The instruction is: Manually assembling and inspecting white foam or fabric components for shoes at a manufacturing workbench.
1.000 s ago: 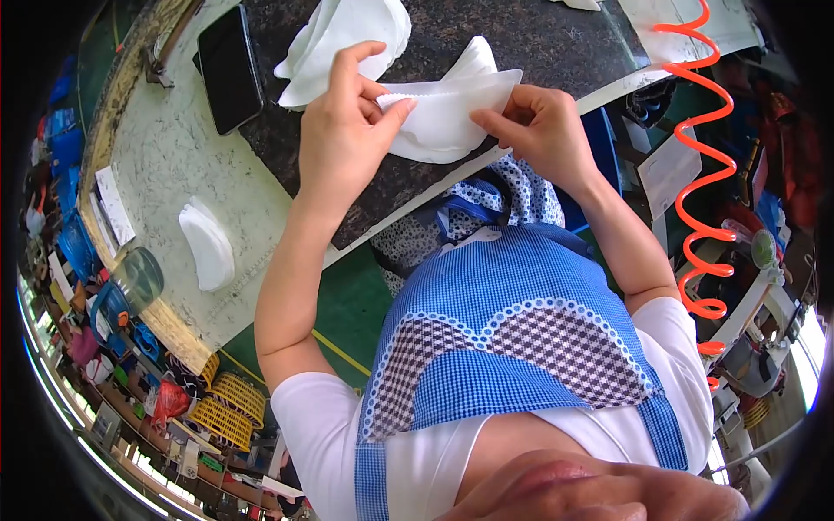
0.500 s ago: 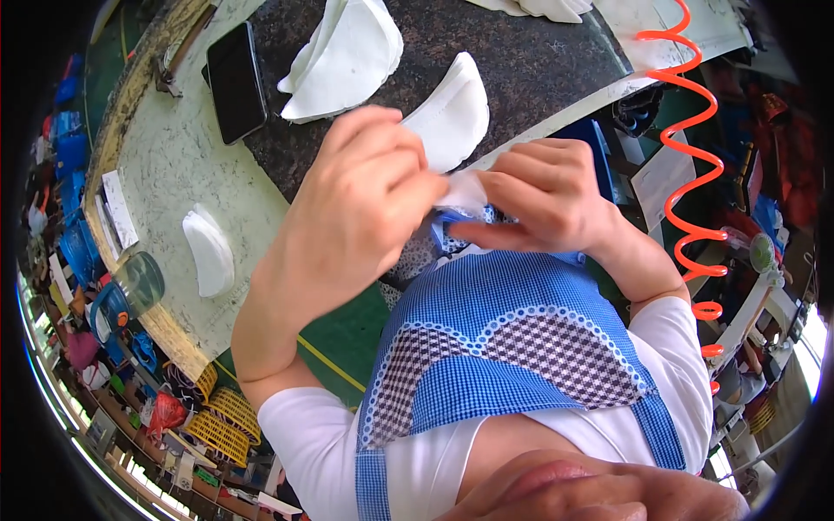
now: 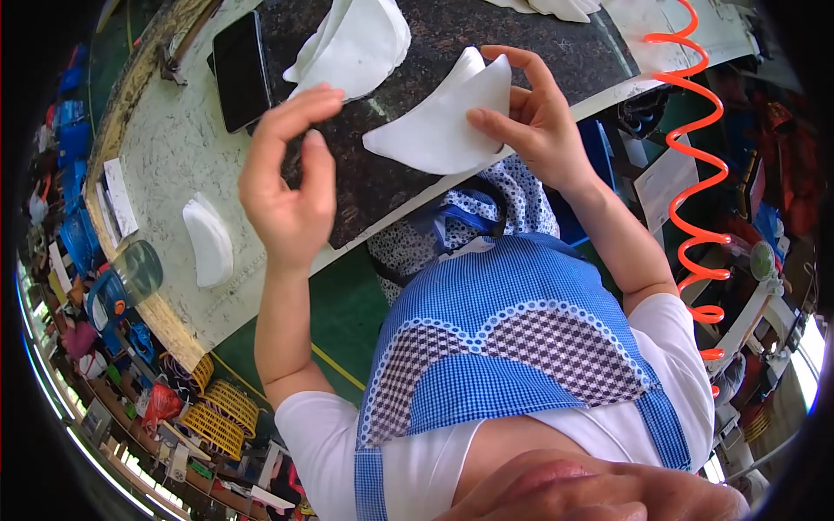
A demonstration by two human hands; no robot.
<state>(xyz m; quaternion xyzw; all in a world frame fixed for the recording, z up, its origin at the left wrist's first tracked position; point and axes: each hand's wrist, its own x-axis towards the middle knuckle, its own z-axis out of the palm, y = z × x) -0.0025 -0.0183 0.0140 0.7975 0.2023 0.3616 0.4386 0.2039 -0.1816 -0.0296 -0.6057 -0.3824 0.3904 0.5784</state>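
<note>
My right hand pinches a white crescent-shaped fabric piece between thumb and fingers, above the near edge of the dark board. Partly behind it shows another white piece. Left of the held piece, my left hand is raised with thumb and fingers apart, holding nothing. Just beyond its fingertips lies a stack of white curved pieces.
A black phone lies left of the dark speckled board. More white pieces rest on the pale worktable. At right hangs an orange coiled hose. Yellow baskets stand at lower left.
My hands were close together over the apron with a white piece between them. My left hand has moved left and opened, while my right has carried the piece up over the board.
</note>
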